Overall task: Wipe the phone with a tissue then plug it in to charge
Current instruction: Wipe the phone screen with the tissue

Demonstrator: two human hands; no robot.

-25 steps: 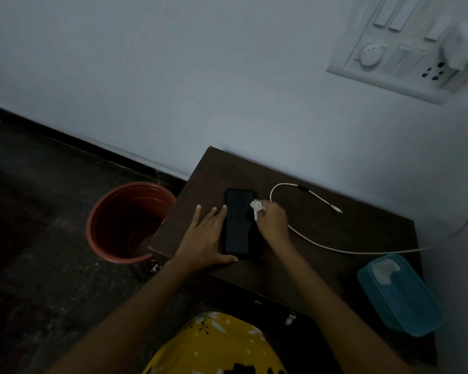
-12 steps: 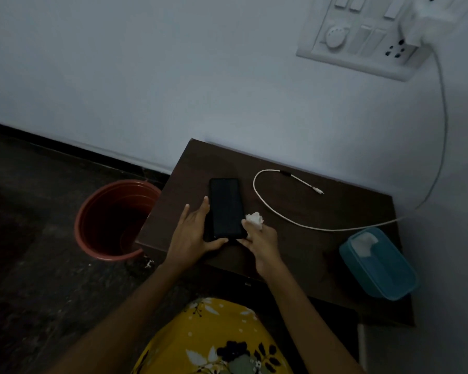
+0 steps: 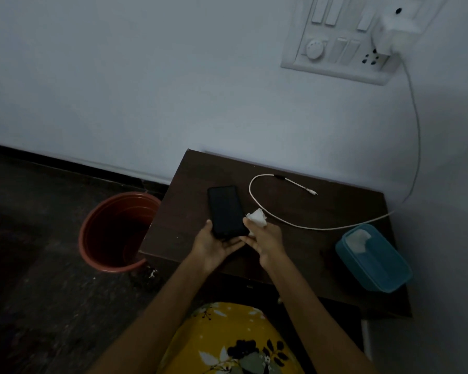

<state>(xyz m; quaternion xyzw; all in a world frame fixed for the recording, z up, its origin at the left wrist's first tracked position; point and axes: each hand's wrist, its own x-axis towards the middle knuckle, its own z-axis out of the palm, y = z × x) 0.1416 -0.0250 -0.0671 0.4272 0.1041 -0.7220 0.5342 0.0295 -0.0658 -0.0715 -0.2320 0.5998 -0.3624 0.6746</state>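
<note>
A black phone with a dark screen is over the dark wooden table, its near end resting in my left hand, which cups it from below. My right hand pinches a crumpled white tissue against the phone's right edge near its lower corner. A white charging cable loops on the table to the right, its free plug tip lying bare. The cable runs up the wall to a white charger in the switchboard.
A reddish-brown bucket stands on the floor left of the table. A blue lidded plastic box sits at the table's right front corner. A white wall switchboard hangs above. Yellow floral clothing is below.
My left hand went from lying flat beside the phone to cupping its near end. My right hand with the tissue slid down the phone's right edge towards the near corner.
</note>
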